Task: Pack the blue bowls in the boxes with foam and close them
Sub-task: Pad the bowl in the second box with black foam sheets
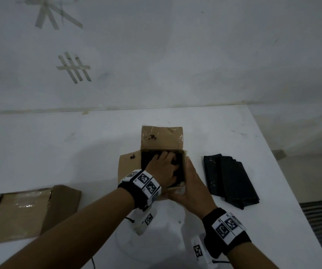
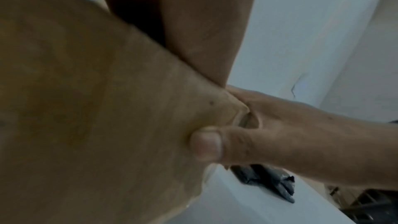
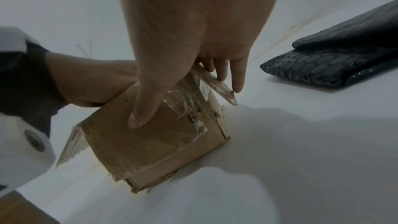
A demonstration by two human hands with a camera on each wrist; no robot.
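An open cardboard box (image 1: 162, 136) stands mid-table with its far and left flaps spread. Black foam (image 1: 146, 158) lines its inside. My left hand (image 1: 164, 167) reaches down into the box, fingers bent around the dark foam; what lies under it is hidden. My right hand (image 1: 191, 183) grips the box's near right corner. In the right wrist view its thumb (image 3: 142, 113) presses the taped near wall (image 3: 150, 151), with the fingers along the right side. The left wrist view shows that thumb (image 2: 208, 144) on the cardboard (image 2: 86, 108). No blue bowl shows.
A stack of folded black foam sheets (image 1: 232, 179) lies just right of the box, also seen in the right wrist view (image 3: 336, 57). A second cardboard box (image 1: 30, 212) lies at the near left. The white table's right edge (image 1: 292, 171) runs close behind the foam.
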